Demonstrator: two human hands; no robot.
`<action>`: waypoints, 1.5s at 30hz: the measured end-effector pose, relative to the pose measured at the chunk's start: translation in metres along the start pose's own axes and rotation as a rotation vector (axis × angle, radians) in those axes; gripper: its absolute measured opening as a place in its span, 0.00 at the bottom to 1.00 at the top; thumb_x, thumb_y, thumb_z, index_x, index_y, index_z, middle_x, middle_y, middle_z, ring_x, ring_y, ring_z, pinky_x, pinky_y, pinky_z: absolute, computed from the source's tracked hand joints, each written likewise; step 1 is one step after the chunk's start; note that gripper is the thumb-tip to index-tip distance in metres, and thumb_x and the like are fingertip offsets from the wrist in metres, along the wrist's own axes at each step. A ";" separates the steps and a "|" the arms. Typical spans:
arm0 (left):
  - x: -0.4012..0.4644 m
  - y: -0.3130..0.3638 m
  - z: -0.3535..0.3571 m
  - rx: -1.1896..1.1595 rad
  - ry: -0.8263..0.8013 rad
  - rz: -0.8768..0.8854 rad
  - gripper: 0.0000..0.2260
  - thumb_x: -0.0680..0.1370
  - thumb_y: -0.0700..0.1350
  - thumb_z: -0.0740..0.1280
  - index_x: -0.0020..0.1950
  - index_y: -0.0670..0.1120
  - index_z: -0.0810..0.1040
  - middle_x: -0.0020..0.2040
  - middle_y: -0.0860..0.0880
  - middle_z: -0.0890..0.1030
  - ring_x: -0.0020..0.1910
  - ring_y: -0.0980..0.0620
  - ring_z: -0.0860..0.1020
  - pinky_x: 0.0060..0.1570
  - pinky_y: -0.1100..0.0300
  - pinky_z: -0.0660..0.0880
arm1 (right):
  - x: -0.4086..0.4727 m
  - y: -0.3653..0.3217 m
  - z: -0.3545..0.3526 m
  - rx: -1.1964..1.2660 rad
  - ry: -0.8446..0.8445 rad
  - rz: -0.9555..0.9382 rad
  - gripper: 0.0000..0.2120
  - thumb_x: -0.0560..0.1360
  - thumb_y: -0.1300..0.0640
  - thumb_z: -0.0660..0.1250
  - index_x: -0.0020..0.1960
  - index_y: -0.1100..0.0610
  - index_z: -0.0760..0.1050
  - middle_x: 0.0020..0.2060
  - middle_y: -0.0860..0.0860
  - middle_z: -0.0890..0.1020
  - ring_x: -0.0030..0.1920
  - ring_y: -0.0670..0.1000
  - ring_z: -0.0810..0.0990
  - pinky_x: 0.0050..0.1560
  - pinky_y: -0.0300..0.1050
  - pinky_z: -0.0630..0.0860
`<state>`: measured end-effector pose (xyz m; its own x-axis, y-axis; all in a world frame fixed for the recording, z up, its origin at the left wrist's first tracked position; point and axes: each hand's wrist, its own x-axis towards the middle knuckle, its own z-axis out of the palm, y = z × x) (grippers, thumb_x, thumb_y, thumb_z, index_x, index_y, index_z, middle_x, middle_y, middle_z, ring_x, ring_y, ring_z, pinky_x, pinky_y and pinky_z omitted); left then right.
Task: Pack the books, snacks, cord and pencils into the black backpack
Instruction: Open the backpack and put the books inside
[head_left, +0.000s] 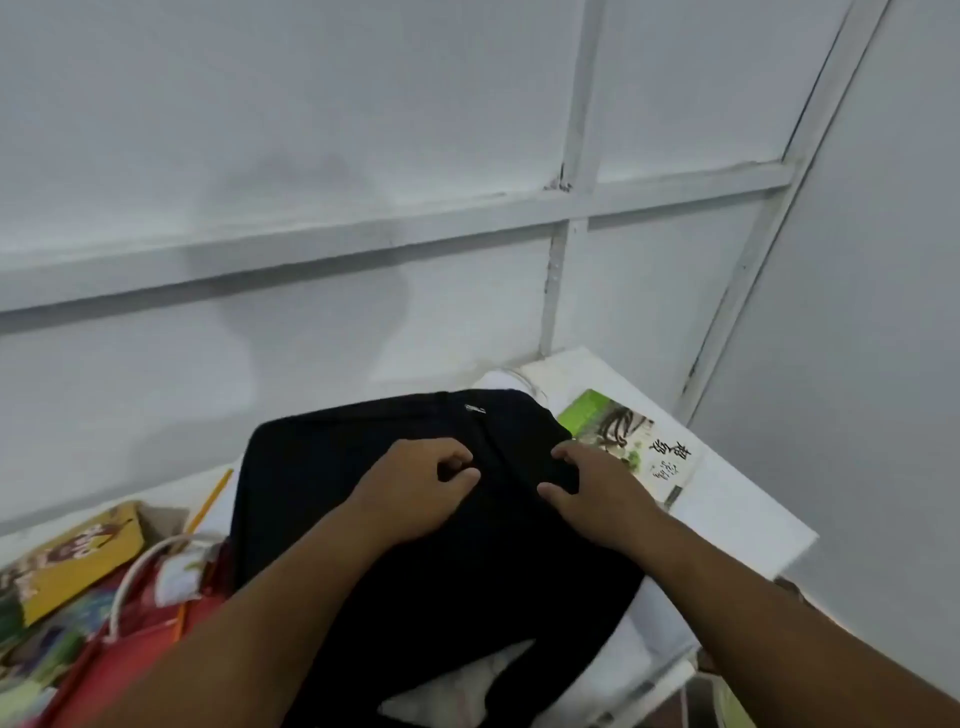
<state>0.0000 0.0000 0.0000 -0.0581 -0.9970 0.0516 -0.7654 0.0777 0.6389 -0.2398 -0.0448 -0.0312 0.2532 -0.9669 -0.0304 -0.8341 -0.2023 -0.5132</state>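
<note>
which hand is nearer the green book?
Right. The right hand grips the black backpack's edge just beside the green book; the left hand is farther left, mid-backpack.

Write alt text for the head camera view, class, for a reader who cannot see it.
Both hands grip a black backpack on a white table: the left hand and right hand pinch its fabric. A green-covered book lies to the right; a yellow pencil, white cord and colourful packets lie left.
</note>
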 end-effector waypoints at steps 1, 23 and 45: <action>0.001 0.002 0.011 -0.018 -0.027 -0.015 0.11 0.78 0.54 0.69 0.59 0.55 0.82 0.53 0.59 0.82 0.52 0.61 0.79 0.59 0.60 0.76 | -0.002 0.008 0.004 0.012 -0.007 0.026 0.26 0.76 0.45 0.69 0.71 0.52 0.68 0.67 0.49 0.75 0.65 0.50 0.74 0.64 0.47 0.72; 0.025 0.049 0.116 -0.374 0.310 -0.545 0.13 0.77 0.52 0.71 0.40 0.43 0.81 0.34 0.53 0.80 0.35 0.56 0.77 0.40 0.59 0.73 | 0.018 0.075 0.009 0.500 -0.441 -0.434 0.29 0.75 0.68 0.65 0.72 0.47 0.71 0.65 0.37 0.77 0.66 0.32 0.70 0.64 0.27 0.66; 0.025 0.056 0.210 0.361 0.328 -0.642 0.45 0.72 0.75 0.44 0.82 0.51 0.51 0.83 0.48 0.49 0.81 0.46 0.41 0.77 0.42 0.41 | 0.076 0.176 -0.017 0.219 0.191 -0.248 0.25 0.71 0.54 0.75 0.66 0.56 0.73 0.64 0.54 0.75 0.67 0.57 0.72 0.66 0.52 0.69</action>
<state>-0.1785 -0.0208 -0.1240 0.6121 -0.7906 0.0171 -0.7483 -0.5720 0.3359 -0.3757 -0.1569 -0.1091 0.3213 -0.9084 0.2676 -0.6290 -0.4160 -0.6568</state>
